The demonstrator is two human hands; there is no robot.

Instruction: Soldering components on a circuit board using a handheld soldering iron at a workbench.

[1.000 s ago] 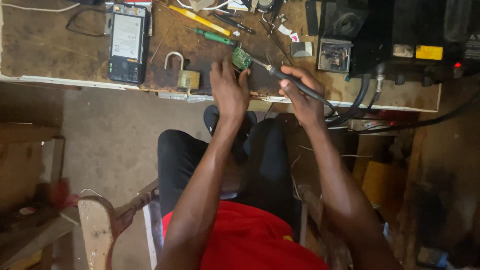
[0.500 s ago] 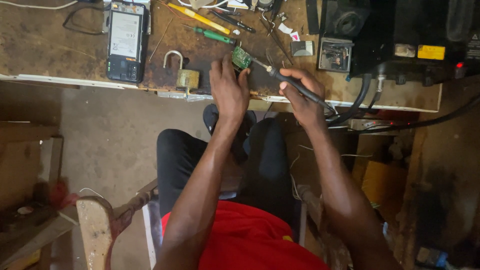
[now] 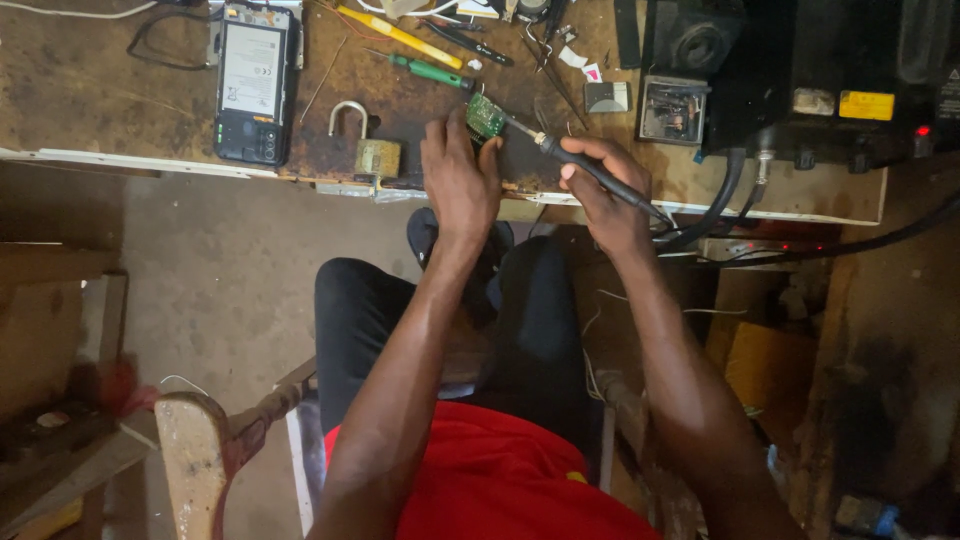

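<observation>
The left hand [image 3: 458, 175] pins a small green circuit board [image 3: 486, 116] flat on the desk [image 3: 90, 100], fingers closed on its near edge. The right hand [image 3: 610, 195] has a closed grip on a soldering iron [image 3: 590, 170], its tip resting at the board's right edge. Work appears mid-way: contact is made, but whether a joint is finished cannot be told. A padlock [image 3: 372, 150] lies left of the holding grip, an opened phone [image 3: 250, 85] further left.
</observation>
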